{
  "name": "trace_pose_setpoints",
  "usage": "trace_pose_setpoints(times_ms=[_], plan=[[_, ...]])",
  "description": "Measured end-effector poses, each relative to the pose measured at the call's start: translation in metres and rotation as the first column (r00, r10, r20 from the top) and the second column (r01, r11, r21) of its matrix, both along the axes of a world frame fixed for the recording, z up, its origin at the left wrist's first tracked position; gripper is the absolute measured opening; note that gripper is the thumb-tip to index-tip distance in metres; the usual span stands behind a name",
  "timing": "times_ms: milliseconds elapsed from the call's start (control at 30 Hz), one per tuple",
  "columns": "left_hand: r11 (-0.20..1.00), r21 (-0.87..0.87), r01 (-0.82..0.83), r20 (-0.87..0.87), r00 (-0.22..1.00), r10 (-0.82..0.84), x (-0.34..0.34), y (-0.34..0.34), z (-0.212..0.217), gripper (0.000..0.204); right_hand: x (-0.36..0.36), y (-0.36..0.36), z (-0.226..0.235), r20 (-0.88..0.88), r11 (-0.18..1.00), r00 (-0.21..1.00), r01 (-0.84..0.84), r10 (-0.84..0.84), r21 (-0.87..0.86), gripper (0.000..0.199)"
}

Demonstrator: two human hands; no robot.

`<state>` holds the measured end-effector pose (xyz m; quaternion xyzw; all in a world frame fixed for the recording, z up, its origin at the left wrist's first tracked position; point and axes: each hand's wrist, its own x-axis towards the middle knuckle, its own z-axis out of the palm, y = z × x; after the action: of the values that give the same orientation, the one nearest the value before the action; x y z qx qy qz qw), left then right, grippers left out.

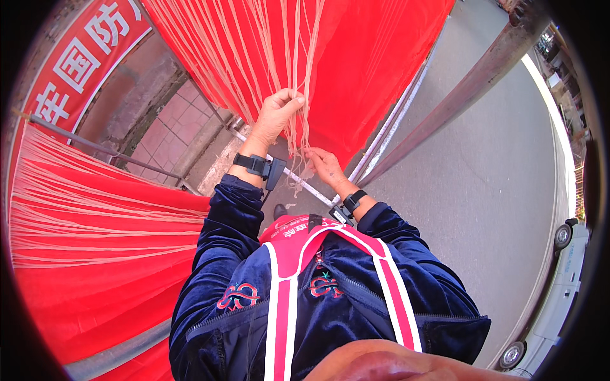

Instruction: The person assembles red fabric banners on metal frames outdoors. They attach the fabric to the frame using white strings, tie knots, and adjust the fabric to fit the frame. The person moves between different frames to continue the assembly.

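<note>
Head view, looking down: the left hand (277,113) is raised with its fingers bunched around a bundle of pale strings (297,76) hanging in front of the red cloth (356,63), probably to keep them gathered and taut. The right hand (325,164) sits lower, fingertips pinching the loose string ends just below. Two hands, two black wristbands, one on each wrist; way too many strings to count.
</note>
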<state>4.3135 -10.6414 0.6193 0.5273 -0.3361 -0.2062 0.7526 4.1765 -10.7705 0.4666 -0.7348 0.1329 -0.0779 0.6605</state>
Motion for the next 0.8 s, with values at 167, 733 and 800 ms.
trace_pose_setpoints(times_ms=[167, 733, 800], plan=[[0.996, -0.045, -0.071, -0.082, 0.994, 0.067, 0.005, 0.005, -0.006, 0.010, 0.001, -0.014, -0.013, -0.035, 0.962, 0.969, 0.245, -0.243, 0.122, 0.033], [0.999, 0.007, -0.039, 0.089, 0.995, 0.038, -0.008, 0.007, 0.000, 0.011, 0.029, 0.013, 0.108, 0.540, 0.940, 0.808, 0.330, -0.236, -0.083, 0.031], [0.998, 0.033, -0.051, 0.098, 0.994, 0.048, -0.009, 0.005, 0.000, 0.011, 0.036, 0.015, 0.121, 0.578, 0.954, 0.774, 0.297, -0.258, 0.029, 0.024]])
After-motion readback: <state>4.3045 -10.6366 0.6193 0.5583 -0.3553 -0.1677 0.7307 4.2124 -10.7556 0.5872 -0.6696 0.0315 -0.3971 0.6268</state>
